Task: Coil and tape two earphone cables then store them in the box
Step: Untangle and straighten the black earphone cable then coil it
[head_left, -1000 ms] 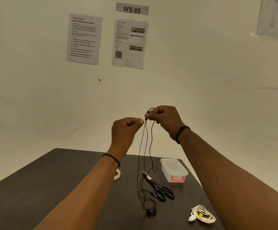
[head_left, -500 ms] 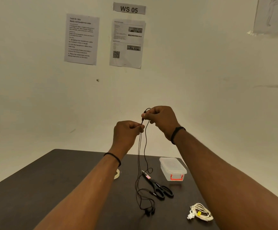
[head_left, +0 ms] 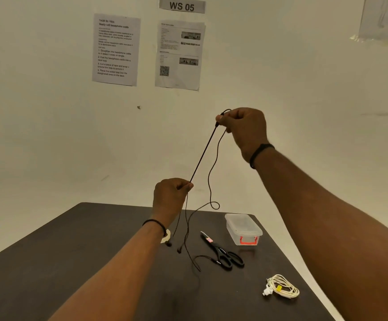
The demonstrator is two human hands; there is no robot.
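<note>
My right hand (head_left: 244,128) is raised above the table and pinches one end of a black earphone cable (head_left: 203,155). Lower down, my left hand (head_left: 171,196) pinches the same cable, and the stretch between the two hands is taut. The rest of the cable hangs in loose loops, its earbuds dangling just above the dark table (head_left: 72,262). A white earphone cable (head_left: 282,287), coiled and bound with yellow tape, lies at the table's right front. A clear lidded box (head_left: 242,228) with a red latch stands at the back right.
Black scissors (head_left: 222,252) lie left of the box. A roll of tape (head_left: 167,235) is partly hidden behind my left wrist. Printed sheets and a "WS 05" sign (head_left: 181,5) hang on the wall behind the table.
My left hand has slid down the black cable and away from my right hand, pulling that stretch taut. The hanging earbuds have risen off the table.
</note>
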